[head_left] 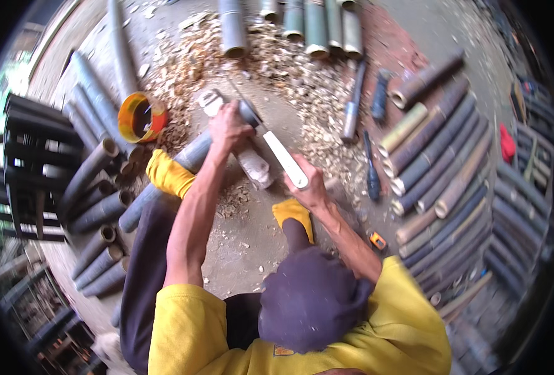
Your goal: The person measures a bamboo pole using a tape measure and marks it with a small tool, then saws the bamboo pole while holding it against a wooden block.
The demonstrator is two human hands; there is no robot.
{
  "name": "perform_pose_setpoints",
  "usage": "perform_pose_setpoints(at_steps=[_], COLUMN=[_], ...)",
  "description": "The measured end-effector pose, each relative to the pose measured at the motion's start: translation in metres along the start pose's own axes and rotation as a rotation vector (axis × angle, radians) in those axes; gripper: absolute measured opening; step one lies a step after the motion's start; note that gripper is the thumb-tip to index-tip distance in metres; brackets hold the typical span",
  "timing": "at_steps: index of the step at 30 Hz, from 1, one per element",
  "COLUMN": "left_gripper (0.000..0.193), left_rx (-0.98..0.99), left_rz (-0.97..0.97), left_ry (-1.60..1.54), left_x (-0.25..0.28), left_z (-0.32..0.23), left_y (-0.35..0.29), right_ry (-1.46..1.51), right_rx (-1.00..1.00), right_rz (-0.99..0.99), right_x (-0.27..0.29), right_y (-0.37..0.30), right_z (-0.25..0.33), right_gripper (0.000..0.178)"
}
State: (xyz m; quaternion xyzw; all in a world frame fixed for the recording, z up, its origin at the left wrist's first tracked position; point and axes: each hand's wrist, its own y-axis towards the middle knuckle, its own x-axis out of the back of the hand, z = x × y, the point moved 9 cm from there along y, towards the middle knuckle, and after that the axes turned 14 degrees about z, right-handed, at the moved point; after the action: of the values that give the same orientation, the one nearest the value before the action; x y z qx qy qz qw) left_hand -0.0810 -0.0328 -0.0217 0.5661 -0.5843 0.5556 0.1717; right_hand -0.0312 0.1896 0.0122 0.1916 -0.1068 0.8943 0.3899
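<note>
My right hand (309,186) is wrapped round the white handle of a hand saw (281,155). Its thin blade runs up and away to the left, over the far end of a grey-green bamboo pole (196,152). The pole slants across the floor from beside my left thigh. My left hand (229,127) grips the pole close to the blade, fingers closed over it. Under the pole's far end lies a pale wooden block (252,165), crossing it. My left foot in a yellow sock (169,175) rests against the pole; the other yellow-socked foot (294,214) is near my right forearm.
Wood chips (189,59) spread beyond the block. A yellow-orange round container (142,117) stands left. Bamboo poles (439,150) are stacked right, others (317,31) lie ahead. A chisel-like dark tool (371,169) and an orange tape measure (377,240) lie right. A black slatted rack (39,162) stands left.
</note>
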Motion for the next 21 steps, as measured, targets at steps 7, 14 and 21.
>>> perform_pose_setpoints(at_steps=[7, 14, 21], left_gripper=[0.060, 0.059, 0.061], left_rx=[0.076, -0.050, -0.004], left_rz=[0.028, -0.084, -0.017], left_ry=[0.029, -0.005, 0.036], left_x=[-0.016, -0.018, -0.016], left_z=[0.008, 0.002, 0.004], left_y=[-0.016, 0.003, -0.010], right_ry=[-0.159, 0.068, -0.206], right_rx=[-0.113, 0.003, -0.049], right_rz=[0.058, -0.033, 0.010], right_x=[0.063, 0.008, 0.055], right_y=[-0.230, 0.000, -0.190], right_z=[0.044, -0.007, 0.037], right_gripper=[0.041, 0.038, 0.041])
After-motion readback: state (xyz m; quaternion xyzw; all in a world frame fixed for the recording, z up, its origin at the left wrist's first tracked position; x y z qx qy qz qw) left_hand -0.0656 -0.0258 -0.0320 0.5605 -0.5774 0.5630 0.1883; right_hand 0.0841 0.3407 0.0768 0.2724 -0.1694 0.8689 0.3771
